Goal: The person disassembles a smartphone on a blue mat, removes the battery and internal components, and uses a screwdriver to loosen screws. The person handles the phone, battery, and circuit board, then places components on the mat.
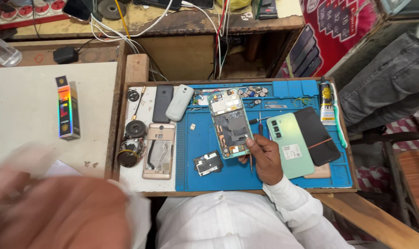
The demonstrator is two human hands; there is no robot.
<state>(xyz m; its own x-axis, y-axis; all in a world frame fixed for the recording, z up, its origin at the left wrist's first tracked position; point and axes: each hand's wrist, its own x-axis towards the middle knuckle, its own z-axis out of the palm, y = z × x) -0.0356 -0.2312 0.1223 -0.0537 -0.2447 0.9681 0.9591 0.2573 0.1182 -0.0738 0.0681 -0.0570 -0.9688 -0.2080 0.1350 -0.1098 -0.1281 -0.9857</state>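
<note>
The right hand (264, 157) holds an opened phone (229, 122) by its lower right corner, fingers clamped on the frame edge, so the body stands tilted above the blue mat (195, 170) with its insides toward the camera. The back is already off: boards, shields and copper parts lie bare inside the teal frame. A thin screwdriver (251, 162) pokes out under the same hand — whether the fingers also grip it cannot be told.

The left hand (57, 212) sweeps large and blurred through the lower left corner, close to the lens, with something white and soft about it. It may be a cloth or tissue, and whether the fingers are apart or closed on it cannot be told.

Judged from how things lie, the stripping-down is well advanced. The mint back cover (290, 145) lies flat on the mat just right of the hand, camera side up, and a dark screen panel (316, 136) lies beside it, overlapping its edge. A small black module (208, 163) sits loose on the mat below the phone, and a heap of small parts (253, 91) rests near the mat's upper rim. Nothing shows of reassembly — cover and module are both apart from the frame.

A gold phone shell (158, 150), a dark handset (162, 103) and a white one (179, 102) lie on the tray's left side. A glue tube (327, 103) rests at the mat's right edge.
</note>
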